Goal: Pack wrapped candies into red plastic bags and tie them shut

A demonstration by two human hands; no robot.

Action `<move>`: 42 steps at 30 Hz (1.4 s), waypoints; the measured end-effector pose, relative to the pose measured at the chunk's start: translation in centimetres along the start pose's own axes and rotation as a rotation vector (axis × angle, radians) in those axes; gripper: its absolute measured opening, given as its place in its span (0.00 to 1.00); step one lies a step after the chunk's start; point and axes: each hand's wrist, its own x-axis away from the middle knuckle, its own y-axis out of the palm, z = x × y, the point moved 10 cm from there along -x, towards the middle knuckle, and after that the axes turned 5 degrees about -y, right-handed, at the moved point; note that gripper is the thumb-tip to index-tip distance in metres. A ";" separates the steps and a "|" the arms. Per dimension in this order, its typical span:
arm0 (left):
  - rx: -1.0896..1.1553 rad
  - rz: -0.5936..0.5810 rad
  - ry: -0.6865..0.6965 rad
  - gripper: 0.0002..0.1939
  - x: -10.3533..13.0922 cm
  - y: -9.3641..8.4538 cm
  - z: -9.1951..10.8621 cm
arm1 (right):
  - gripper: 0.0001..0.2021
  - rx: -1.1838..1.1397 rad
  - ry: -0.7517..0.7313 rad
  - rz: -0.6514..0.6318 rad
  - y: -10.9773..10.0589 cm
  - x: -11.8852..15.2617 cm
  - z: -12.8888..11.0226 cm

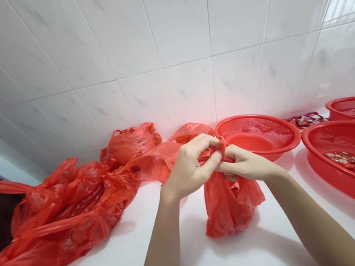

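Note:
A red plastic bag (229, 212) hangs below my hands, its lower part at the white table surface. My left hand (193, 163) pinches the twisted top of the bag between thumb and fingers. Close against it on the right, my right hand (245, 162) has its fingers closed on the gathered handles of the same bag. The bag is bunched and creased, with an opening beneath the right fingers; its contents are hidden.
Several red plastic bags (86, 203) are heaped on the left. A red perforated basket (259, 153) stands behind my right hand. At the right, a larger red basket (336, 174) holds small patterned packets (343, 157), with another basket (354, 108) behind. A tiled wall (188, 89) bounds the white table (139, 248).

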 end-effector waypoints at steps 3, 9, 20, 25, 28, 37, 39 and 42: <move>0.006 0.014 -0.047 0.03 0.1 -0.5 -0.5 | 0.25 -0.015 0.011 0.045 -0.6 0.0 0.4; -0.084 0.027 -0.149 0.04 0.6 -1.9 -1.5 | 0.27 -0.140 0.039 0.181 -2.0 0.1 1.1; -0.092 -0.027 -0.086 0.06 1.0 -1.0 -0.2 | 0.24 -0.226 0.025 0.330 -3.2 -0.4 1.6; -0.074 -0.174 -0.172 0.08 1.3 0.8 -1.1 | 0.24 -0.224 0.033 0.385 -3.8 -0.4 2.3; -0.066 -0.221 -0.193 0.13 1.4 1.5 -1.5 | 0.26 -0.225 0.042 0.387 -3.8 -0.5 2.6; -0.150 -0.163 -0.166 0.19 1.1 2.2 -1.6 | 0.26 -0.193 -0.008 0.324 -3.1 -0.7 2.1; -0.183 -0.135 -0.158 0.18 1.0 2.1 -1.5 | 0.25 -0.198 -0.024 0.323 -3.1 -0.7 1.9; -0.231 -0.088 -0.121 0.14 0.9 1.8 -1.1 | 0.23 -0.201 -0.021 0.307 -2.8 -0.7 1.8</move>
